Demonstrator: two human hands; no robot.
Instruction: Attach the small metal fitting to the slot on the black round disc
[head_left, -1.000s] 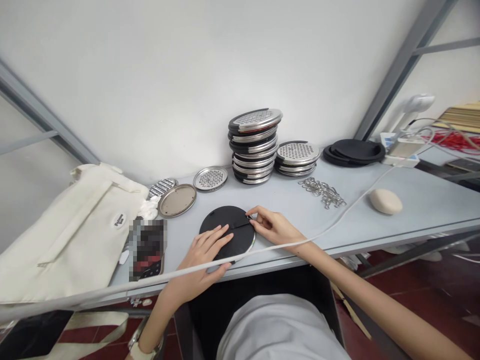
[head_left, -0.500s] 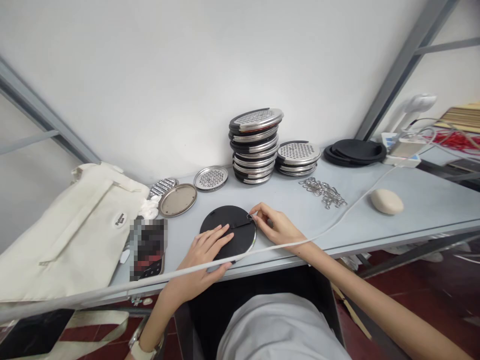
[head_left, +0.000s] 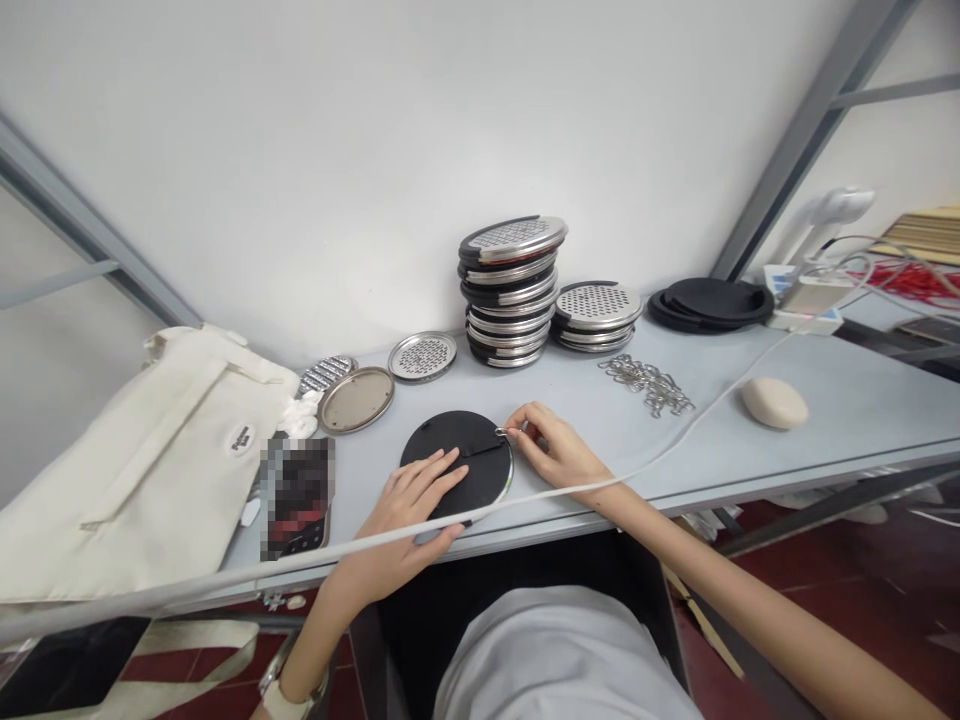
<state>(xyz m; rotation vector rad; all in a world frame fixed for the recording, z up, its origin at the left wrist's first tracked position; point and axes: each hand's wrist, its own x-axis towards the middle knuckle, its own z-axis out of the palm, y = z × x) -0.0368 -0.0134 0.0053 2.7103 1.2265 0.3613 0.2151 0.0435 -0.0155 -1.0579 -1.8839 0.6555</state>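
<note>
A round black disc with a metal rim [head_left: 455, 450] lies flat near the front edge of the grey table [head_left: 750, 450]. My left hand [head_left: 409, 510] rests on the disc, fingers stretched flat, pressing it down. My right hand [head_left: 551, 448] is at the disc's right rim, its fingertips pinched on a small metal ring [head_left: 501, 432] at the end of a black strap across the disc. A pile of similar metal rings [head_left: 646, 383] lies further right.
A tall stack of perforated metal discs [head_left: 510, 290] and a lower stack [head_left: 596, 315] stand at the wall, with black lids [head_left: 709, 302] beside them. Loose discs [head_left: 356, 398], a cream bag [head_left: 142, 470], a phone [head_left: 294, 495], a beige lump [head_left: 774, 402] and a white cable [head_left: 675, 440] surround the spot.
My right hand has shifted slightly right and its fingers have closed on the small ring at the disc's rim. The left hand has stayed put.
</note>
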